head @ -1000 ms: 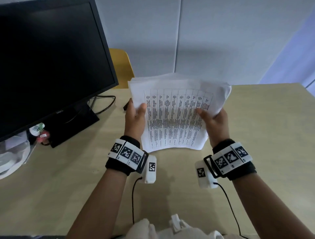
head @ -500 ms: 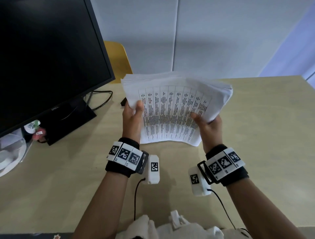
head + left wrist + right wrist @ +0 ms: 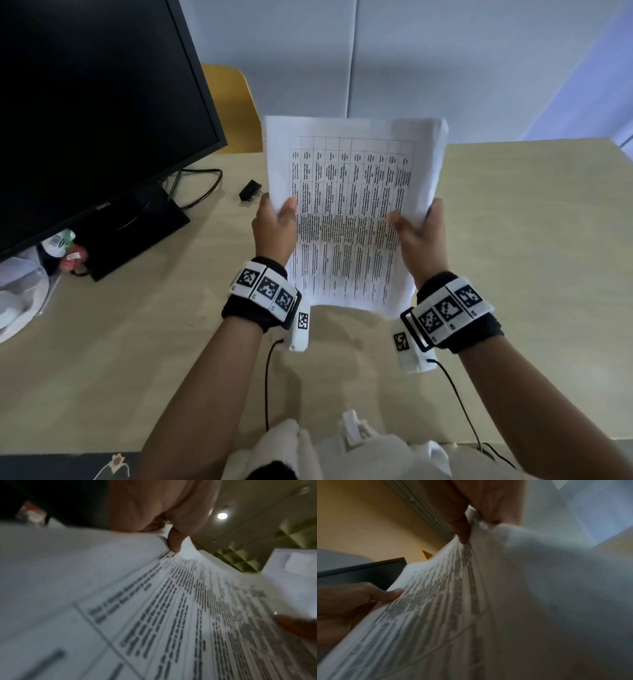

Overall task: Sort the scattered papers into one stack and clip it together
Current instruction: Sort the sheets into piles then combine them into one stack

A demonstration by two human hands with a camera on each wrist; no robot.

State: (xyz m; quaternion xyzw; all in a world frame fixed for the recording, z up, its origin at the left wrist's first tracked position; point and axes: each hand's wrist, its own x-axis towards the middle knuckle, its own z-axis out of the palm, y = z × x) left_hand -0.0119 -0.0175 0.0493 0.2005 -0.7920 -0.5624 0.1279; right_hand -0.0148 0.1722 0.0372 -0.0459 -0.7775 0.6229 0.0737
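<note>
A stack of white papers (image 3: 349, 205) with a printed table on the top sheet is held up nearly upright above the beige desk (image 3: 513, 257). My left hand (image 3: 274, 226) grips its left edge, thumb on the front sheet. My right hand (image 3: 418, 233) grips the right edge, thumb on the print. In the left wrist view the left thumb pinches the papers (image 3: 154, 601) at their edge. The right wrist view shows the right thumb pressing on the papers (image 3: 488, 601). A small black binder clip (image 3: 250, 190) lies on the desk just left of the stack.
A black monitor (image 3: 85, 102) on its stand fills the left, with cables behind it. Small bottles and a plastic bag (image 3: 20, 294) sit under its left corner. A yellow chair back (image 3: 229, 102) stands beyond the desk's far edge.
The stack has been raised and tipped from a curved, sideways fan to a taller, more upright sheaf. Both hands rose with it, still gripping its sides.
</note>
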